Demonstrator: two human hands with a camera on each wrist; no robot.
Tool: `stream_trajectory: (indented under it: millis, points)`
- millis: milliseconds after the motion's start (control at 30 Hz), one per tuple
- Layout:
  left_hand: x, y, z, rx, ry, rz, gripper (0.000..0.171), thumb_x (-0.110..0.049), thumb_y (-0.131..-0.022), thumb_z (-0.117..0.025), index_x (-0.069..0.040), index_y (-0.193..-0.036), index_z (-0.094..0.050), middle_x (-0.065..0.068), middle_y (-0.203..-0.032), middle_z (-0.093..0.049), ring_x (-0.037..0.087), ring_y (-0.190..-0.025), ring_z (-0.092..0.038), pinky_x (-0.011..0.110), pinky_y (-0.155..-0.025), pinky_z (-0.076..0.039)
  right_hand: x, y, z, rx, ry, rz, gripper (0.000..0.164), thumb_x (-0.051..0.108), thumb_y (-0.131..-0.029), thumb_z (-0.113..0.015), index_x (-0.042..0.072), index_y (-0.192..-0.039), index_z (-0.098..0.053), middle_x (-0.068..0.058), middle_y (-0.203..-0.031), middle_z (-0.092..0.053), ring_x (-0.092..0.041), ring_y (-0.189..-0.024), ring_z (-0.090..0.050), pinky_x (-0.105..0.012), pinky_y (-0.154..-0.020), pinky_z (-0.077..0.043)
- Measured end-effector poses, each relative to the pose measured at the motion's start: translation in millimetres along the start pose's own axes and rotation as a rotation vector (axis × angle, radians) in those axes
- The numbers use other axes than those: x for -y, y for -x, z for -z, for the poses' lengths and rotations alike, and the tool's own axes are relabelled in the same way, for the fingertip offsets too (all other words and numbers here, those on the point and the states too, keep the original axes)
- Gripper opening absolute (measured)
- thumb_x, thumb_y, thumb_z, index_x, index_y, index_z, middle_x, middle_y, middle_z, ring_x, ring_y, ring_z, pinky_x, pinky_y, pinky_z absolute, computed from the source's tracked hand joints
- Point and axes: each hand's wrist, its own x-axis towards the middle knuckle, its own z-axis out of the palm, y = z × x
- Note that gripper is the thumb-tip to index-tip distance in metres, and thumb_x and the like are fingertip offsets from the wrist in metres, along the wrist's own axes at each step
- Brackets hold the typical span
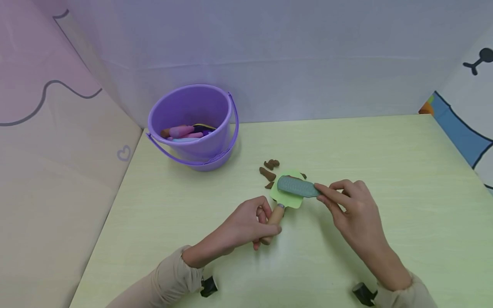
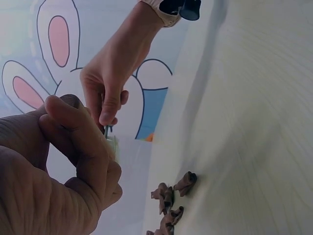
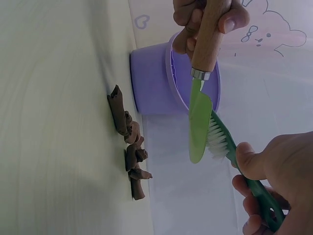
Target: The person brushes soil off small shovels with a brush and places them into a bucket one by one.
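My left hand (image 1: 250, 222) grips the wooden handle (image 3: 209, 41) of a small toy shovel with a light green blade (image 1: 293, 203). In my right hand (image 1: 356, 211) is a green brush (image 1: 294, 187), pinched near its handle's end in the head view. Its white bristles (image 3: 216, 139) face the blade and touch it or nearly do; the right wrist view shows both tools raised above the table. Several curled brown pieces (image 1: 267, 174) lie on the table just beyond and beside the blade. A thin brown edge shows by the brush, but what lies under it is hidden.
A purple bucket (image 1: 192, 149) with its handle down stands at the back left, holding pink, blue and dark items (image 1: 185, 131). The pale table (image 1: 385, 149) meets a cloth backdrop (image 1: 308, 64) behind and printed side panels. Dark devices are strapped at both wrists.
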Motion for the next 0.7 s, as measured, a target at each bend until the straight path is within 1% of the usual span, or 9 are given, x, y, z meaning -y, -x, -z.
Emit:
stream_trajectory:
  millis: [67,167,200,300,367,433,500,600,700]
  points:
    - [0.1,0.4,0.1,0.000,0.004,-0.001,0.030,-0.014,-0.083,-0.080,-0.007,-0.094,-0.054,0.000,-0.073,-0.049,0.014,-0.046,-0.053,0.024,-0.046,-0.050,-0.5,0.0,-1.3,-0.011,0.000,0.004,0.035,0.000,-0.076,-0.089,0.011,-0.108,-0.083,-0.004,-0.090,-0.068,-0.018,-0.077,-0.040,-0.015,-0.067,-0.026]
    - [0.0,1.1,0.3,0.001,0.008,-0.003,0.030,-0.014,-0.083,-0.080,-0.006,-0.095,-0.054,0.000,-0.074,-0.049,0.014,-0.046,-0.054,0.024,-0.047,-0.050,-0.7,-0.1,-2.9,-0.030,-0.006,0.007,0.019,0.017,-0.091,-0.080,0.011,-0.109,-0.083,-0.005,-0.090,-0.068,-0.020,-0.077,-0.040,-0.017,-0.067,-0.029]
    - [0.1,1.3,0.4,0.001,0.008,-0.004,0.030,-0.014,-0.083,-0.080,-0.006,-0.095,-0.054,0.000,-0.074,-0.049,0.015,-0.046,-0.054,0.024,-0.047,-0.050,-0.6,-0.4,-2.9,-0.029,-0.003,0.006,0.021,0.025,-0.095,-0.075,0.011,-0.109,-0.083,-0.005,-0.090,-0.068,-0.021,-0.078,-0.041,-0.018,-0.068,-0.030]
    - [0.0,1.8,0.8,0.001,0.006,-0.007,0.031,-0.015,-0.083,-0.080,-0.006,-0.095,-0.054,0.001,-0.074,-0.049,0.015,-0.046,-0.054,0.025,-0.047,-0.051,-0.2,-1.2,-3.5,-0.035,0.020,0.011,0.042,0.043,-0.103,-0.056,0.011,-0.110,-0.083,-0.007,-0.091,-0.068,-0.024,-0.078,-0.042,-0.022,-0.067,-0.032]
    - [-0.2,1.9,1.1,-0.001,-0.002,-0.009,0.031,-0.015,-0.083,-0.080,-0.006,-0.095,-0.054,0.001,-0.075,-0.049,0.015,-0.046,-0.054,0.027,-0.047,-0.051,0.1,-1.8,-4.6,-0.053,0.046,0.031,0.045,0.045,-0.105,-0.053,0.011,-0.110,-0.083,-0.009,-0.091,-0.068,-0.026,-0.078,-0.043,-0.024,-0.067,-0.033]
    - [-0.6,2.1,1.6,0.001,-0.006,-0.010,0.030,-0.015,-0.083,-0.080,-0.007,-0.095,-0.053,0.001,-0.075,-0.049,0.015,-0.046,-0.054,0.027,-0.047,-0.051,0.0,-2.1,-6.3,-0.085,0.057,0.055,0.044,0.044,-0.106,-0.054,0.010,-0.110,-0.083,-0.011,-0.091,-0.068,-0.029,-0.077,-0.044,-0.025,-0.067,-0.033]
    - [-0.9,2.4,2.3,0.005,-0.007,-0.011,0.030,-0.015,-0.083,-0.080,-0.007,-0.094,-0.053,0.001,-0.076,-0.049,0.015,-0.046,-0.054,0.027,-0.047,-0.051,-0.2,-2.4,-7.7,-0.125,0.044,0.071,0.042,0.043,-0.105,-0.056,0.009,-0.109,-0.083,-0.012,-0.091,-0.068,-0.029,-0.075,-0.044,-0.025,-0.067,-0.032]
    - [-1.4,3.2,3.4,0.015,0.005,-0.009,0.029,-0.014,-0.084,-0.079,-0.007,-0.094,-0.053,0.001,-0.077,-0.049,0.015,-0.048,-0.054,0.026,-0.047,-0.051,-0.5,-2.7,-7.0,-0.159,-0.030,0.041,0.043,0.044,-0.104,-0.059,0.008,-0.109,-0.082,-0.012,-0.091,-0.069,-0.022,-0.077,-0.042,-0.021,-0.071,-0.029]
    - [-1.9,3.8,4.1,0.019,0.008,-0.005,0.029,-0.014,-0.084,-0.079,-0.006,-0.094,-0.053,0.001,-0.077,-0.049,0.014,-0.050,-0.055,0.025,-0.047,-0.051,0.4,-3.3,-3.6,-0.162,-0.120,-0.022,0.046,0.047,-0.101,-0.062,0.007,-0.109,-0.082,-0.010,-0.092,-0.069,-0.012,-0.080,-0.041,-0.015,-0.072,-0.028]
